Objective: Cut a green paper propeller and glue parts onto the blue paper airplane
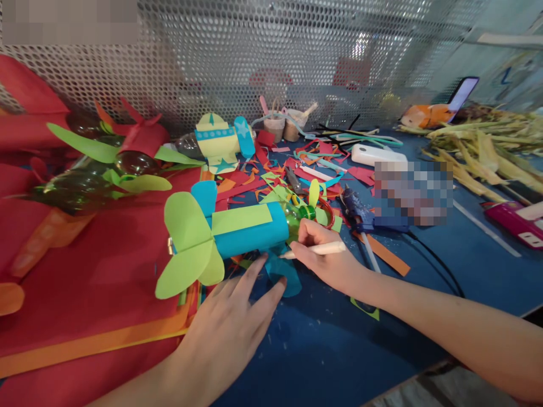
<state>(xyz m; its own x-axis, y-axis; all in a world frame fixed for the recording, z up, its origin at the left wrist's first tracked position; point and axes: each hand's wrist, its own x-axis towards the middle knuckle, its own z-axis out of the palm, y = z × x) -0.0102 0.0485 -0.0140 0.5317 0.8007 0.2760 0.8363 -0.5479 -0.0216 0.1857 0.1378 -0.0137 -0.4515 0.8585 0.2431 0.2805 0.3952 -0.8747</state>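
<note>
A model plane made from a bottle wrapped in blue paper [250, 234], with lime green wings and tail, lies on the blue table [322, 345]. My left hand [237, 319] rests flat beside it, fingers spread, fingertips touching a blue paper piece [282, 274] under the plane. My right hand [324, 257] is closed round a white pen-like stick [316, 250], its tip pointing at the plane's underside near the blue paper piece.
Red and orange paper sheets [97, 294] cover the left. More bottle planes [106, 169] [218, 141] stand at the back by a perforated metal screen. Paper scraps, a blue glue gun [356, 209], cups, dried leaves [487, 147] and a phone lie around.
</note>
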